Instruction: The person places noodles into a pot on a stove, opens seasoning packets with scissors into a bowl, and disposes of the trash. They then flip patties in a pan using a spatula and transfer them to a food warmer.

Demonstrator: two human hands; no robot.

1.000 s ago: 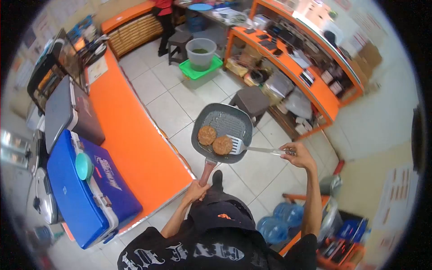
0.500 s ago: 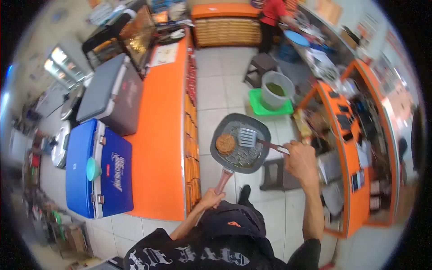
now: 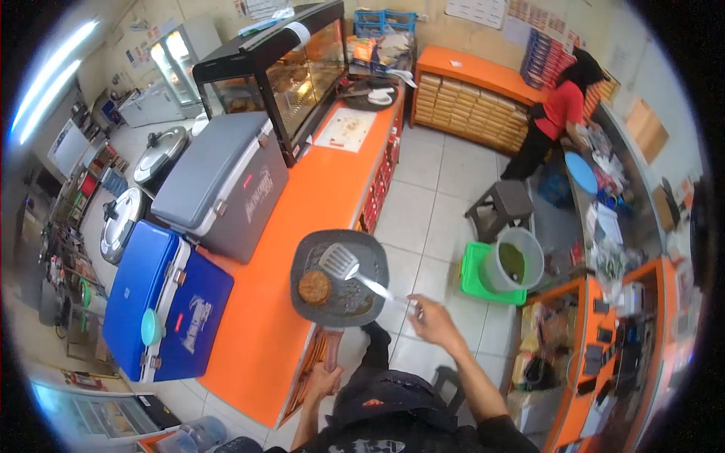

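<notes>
My left hand (image 3: 325, 379) is wrapped round the handle of a dark square frying pan (image 3: 374, 260), held out in front of me near the orange counter's edge. A round brown patty (image 3: 314, 288) lies in the left part of the pan, on an oily surface. In my right hand (image 3: 433, 321) is a slotted spatula (image 3: 340, 261), gripped by the end of its handle. Its metal blade rests over the pan, to the upper right of the patty and apart from it.
On the orange counter (image 3: 249, 362) stand a blue cooler box (image 3: 204, 302), a grey cooler box (image 3: 226, 181) and a glass display warmer (image 3: 302, 75). To the right are a dark stool (image 3: 507, 202) and a bucket (image 3: 521, 260) on a green lid. A person in red (image 3: 563, 113) works farther back.
My view has turned left and lifted. The pan, with the patty, has moved from over the floor to beside the counter. The spatula blade has shifted toward the pan's upper middle.
</notes>
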